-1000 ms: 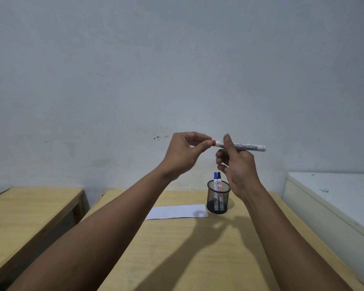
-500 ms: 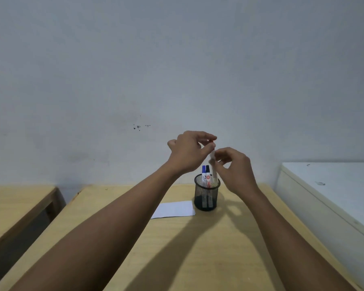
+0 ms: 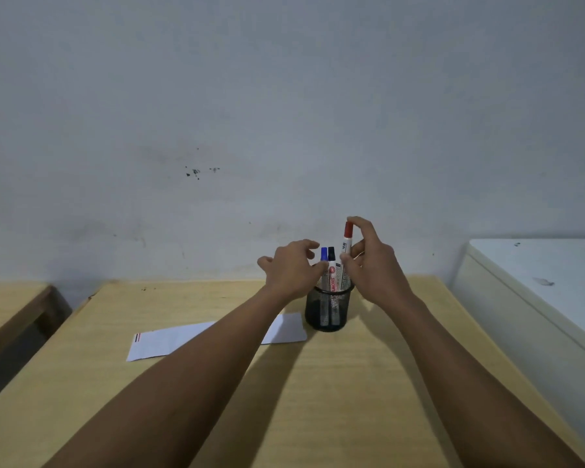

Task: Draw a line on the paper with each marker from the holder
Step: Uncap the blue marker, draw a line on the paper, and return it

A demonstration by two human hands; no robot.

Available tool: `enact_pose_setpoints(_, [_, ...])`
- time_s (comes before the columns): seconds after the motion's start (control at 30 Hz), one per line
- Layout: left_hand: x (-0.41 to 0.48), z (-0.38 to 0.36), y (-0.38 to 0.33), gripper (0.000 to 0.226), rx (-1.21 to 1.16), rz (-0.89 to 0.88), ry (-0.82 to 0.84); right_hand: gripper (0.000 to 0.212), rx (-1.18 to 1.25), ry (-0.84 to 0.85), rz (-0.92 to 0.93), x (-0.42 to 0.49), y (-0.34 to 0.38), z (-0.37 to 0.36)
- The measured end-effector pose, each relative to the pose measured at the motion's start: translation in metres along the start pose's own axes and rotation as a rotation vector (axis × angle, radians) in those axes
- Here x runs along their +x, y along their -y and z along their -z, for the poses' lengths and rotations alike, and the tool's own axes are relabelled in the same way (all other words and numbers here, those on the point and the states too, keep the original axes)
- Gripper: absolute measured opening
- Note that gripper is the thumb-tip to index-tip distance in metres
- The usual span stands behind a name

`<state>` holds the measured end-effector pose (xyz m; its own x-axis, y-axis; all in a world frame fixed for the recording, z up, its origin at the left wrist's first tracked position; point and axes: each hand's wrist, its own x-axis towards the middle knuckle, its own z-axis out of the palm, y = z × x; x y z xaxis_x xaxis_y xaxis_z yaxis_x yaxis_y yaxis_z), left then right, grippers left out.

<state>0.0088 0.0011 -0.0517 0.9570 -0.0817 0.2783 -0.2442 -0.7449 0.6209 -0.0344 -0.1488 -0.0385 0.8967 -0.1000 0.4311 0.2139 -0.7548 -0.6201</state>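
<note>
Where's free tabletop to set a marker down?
Bare wooden table between the two forearms, near the front edge; also left of the white paper sheet. Crowded at the black mesh holder, where left hand and right hand meet.

my arms: both bare to the frame edge, no sleeves | my left hand (image 3: 293, 273): bare, ungloved | my right hand (image 3: 374, 265): bare, ungloved | wrists: nothing worn

The left forearm (image 3: 217, 352) hides the middle of the paper (image 3: 163, 342) beside the holder (image 3: 328, 309). Behind the holder's mesh the marker barrels blur together. The red marker (image 3: 348, 236) disappears behind the right hand (image 3: 374, 268). The marker labels are too small to read.
</note>
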Motion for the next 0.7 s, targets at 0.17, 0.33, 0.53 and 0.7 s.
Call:
enact_pose_setpoints(0.17, [0.009, -0.009, 0.001, 0.054, 0.006, 0.011, 0.046, 0.066, -0.073, 0.049, -0.022, 0.003, -0.014, -0.013])
enact_pose_setpoints(0.33, [0.01, -0.012, -0.001, 0.048, 0.0, -0.011, 0.059, 0.057, -0.147, 0.035, -0.02, 0.002, -0.019, -0.022])
enact_pose_setpoints(0.53, [0.011, -0.013, 0.002, 0.043, -0.018, -0.01, 0.046, 0.048, -0.183, 0.037, -0.061, 0.002, -0.02, -0.022])
enact_pose_setpoints(0.7, [0.011, -0.012, -0.001, 0.039, -0.069, 0.009, 0.02, 0.049, -0.183, 0.03, -0.046, 0.001, -0.021, -0.02])
